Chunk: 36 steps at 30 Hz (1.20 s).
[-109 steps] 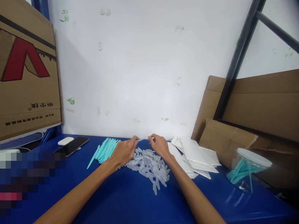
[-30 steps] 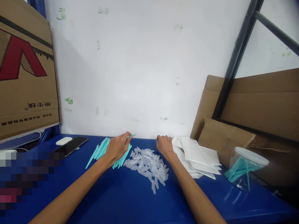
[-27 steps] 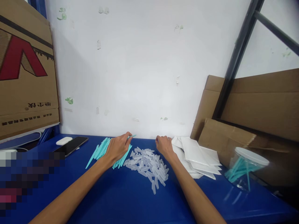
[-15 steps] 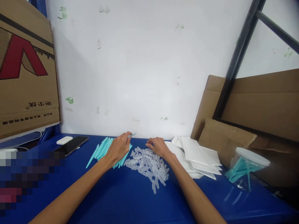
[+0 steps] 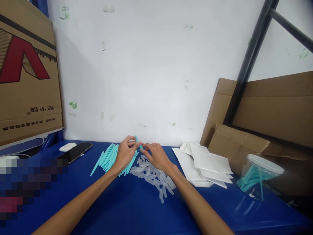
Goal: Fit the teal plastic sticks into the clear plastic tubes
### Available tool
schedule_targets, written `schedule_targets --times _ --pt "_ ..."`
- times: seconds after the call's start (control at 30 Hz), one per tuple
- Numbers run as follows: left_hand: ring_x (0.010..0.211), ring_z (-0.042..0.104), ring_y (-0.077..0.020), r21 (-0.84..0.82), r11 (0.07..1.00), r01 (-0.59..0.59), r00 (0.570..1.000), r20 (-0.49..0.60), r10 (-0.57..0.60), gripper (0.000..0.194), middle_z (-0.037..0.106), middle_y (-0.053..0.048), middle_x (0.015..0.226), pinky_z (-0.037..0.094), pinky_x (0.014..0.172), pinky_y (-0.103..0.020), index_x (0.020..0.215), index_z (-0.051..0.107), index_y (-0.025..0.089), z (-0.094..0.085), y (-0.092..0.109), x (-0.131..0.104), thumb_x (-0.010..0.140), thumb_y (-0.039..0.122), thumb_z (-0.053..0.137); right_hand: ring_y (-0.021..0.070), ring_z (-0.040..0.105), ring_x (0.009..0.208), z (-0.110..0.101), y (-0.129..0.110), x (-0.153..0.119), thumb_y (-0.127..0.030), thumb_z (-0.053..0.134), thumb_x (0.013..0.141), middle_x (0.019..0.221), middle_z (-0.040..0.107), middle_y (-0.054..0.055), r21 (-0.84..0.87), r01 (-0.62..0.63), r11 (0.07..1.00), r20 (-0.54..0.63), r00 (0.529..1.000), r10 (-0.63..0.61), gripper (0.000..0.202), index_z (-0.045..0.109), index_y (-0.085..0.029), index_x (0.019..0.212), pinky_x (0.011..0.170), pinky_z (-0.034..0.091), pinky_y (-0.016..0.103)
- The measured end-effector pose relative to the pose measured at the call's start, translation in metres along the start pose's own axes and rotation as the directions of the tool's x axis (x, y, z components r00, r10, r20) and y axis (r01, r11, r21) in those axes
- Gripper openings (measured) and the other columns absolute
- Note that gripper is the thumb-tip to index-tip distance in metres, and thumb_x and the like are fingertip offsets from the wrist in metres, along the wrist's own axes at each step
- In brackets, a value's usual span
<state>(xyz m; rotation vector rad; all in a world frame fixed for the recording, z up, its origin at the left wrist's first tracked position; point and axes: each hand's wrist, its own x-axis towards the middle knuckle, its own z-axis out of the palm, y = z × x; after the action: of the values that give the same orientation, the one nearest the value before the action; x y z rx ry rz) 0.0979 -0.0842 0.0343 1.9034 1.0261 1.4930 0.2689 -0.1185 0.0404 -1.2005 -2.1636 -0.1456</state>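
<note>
My left hand (image 5: pixel 126 152) pinches a slim teal stick (image 5: pixel 137 139), its upper end poking out above the fingers. The fingers of my right hand (image 5: pixel 156 157) close around the stick's lower end, touching my left fingertips. Whether a small cap is also between them is hidden. Below my left hand lies a row of similar teal sticks (image 5: pixel 107 158), partly covered by it. Under and in front of my right hand spreads a heap of small translucent plastic caps (image 5: pixel 153 178).
On the blue table (image 5: pixel 132 205), white paper envelopes or sheets (image 5: pixel 205 163) lie to the right. Beyond them stands a clear jar (image 5: pixel 259 178) holding teal sticks. A phone (image 5: pixel 74 152) and a white case (image 5: pixel 67 147) lie left. Cardboard (image 5: pixel 276 111) leans at right.
My right hand has moved left from the far edge of the cap heap to my left hand. The stick in my left hand has turned more upright, and both hands now meet at it.
</note>
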Motion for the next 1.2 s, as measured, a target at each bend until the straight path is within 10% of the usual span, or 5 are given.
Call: schedule_targets --times 0.17,0.3,0.63,0.97,1.2 --pt "0.067 0.063 -0.0187 0.17 0.984 -0.044 0.996 0.083 0.03 0.035 0.073 -0.005 0.086 0.044 0.057 -0.027 0.1 0.056 0.02 0.0 -0.01 0.002 0.088 0.052 0.049 0.0155 0.066 0.082 0.002 0.014 0.002 -0.04 0.044 0.099 0.084 0.072 0.001 -0.106 -0.084 0.991 0.003 0.996 0.085 0.026 0.064 -0.023 0.104 0.082 0.039 0.025" --pt "0.094 0.061 -0.0277 0.558 0.801 -0.218 0.975 0.169 0.148 0.025 0.07 -0.009 0.09 0.046 0.077 -0.038 0.096 0.065 0.019 -0.003 -0.015 0.002 0.091 0.034 0.045 0.0158 0.066 0.087 -0.004 0.039 0.001 -0.036 0.046 0.098 0.094 0.073 0.003 -0.26 -0.238 0.936 -0.007 0.969 0.245 0.025 0.066 -0.022 0.1 0.076 0.038 0.024" --pt "0.1 0.057 -0.0365 0.878 0.427 -0.217 0.939 0.307 -0.152 0.018 0.069 -0.017 0.092 0.043 0.074 -0.039 0.088 0.067 0.014 -0.005 -0.028 -0.003 0.084 0.026 0.055 0.0223 0.067 0.088 -0.001 0.103 -0.019 -0.028 0.064 0.084 0.087 0.073 0.008 -0.379 -0.548 0.745 0.029 0.798 0.602 0.012 0.073 -0.021 0.089 0.068 0.037 0.027" --pt "0.101 0.06 -0.0377 0.889 0.424 -0.172 0.932 0.286 -0.221 0.024 0.068 -0.019 0.082 0.045 0.069 -0.038 0.087 0.069 0.011 -0.002 -0.018 -0.006 0.084 0.021 0.047 0.0226 0.067 0.087 0.0 0.107 -0.019 -0.031 0.069 0.08 0.087 0.073 0.009 -0.343 -0.555 0.758 0.033 0.799 0.6 0.013 0.073 -0.02 0.086 0.07 0.04 0.027" --pt "0.097 0.063 -0.0352 0.892 0.43 -0.142 0.936 0.263 -0.235 0.03 0.067 -0.02 0.084 0.046 0.066 -0.036 0.089 0.069 0.01 0.001 -0.021 -0.005 0.086 0.016 0.04 0.0167 0.066 0.072 -0.008 0.101 -0.013 -0.037 0.068 0.079 0.081 0.073 0.003 0.089 -0.351 0.932 0.364 0.883 0.297 0.019 0.075 -0.021 0.087 0.064 0.044 0.024"
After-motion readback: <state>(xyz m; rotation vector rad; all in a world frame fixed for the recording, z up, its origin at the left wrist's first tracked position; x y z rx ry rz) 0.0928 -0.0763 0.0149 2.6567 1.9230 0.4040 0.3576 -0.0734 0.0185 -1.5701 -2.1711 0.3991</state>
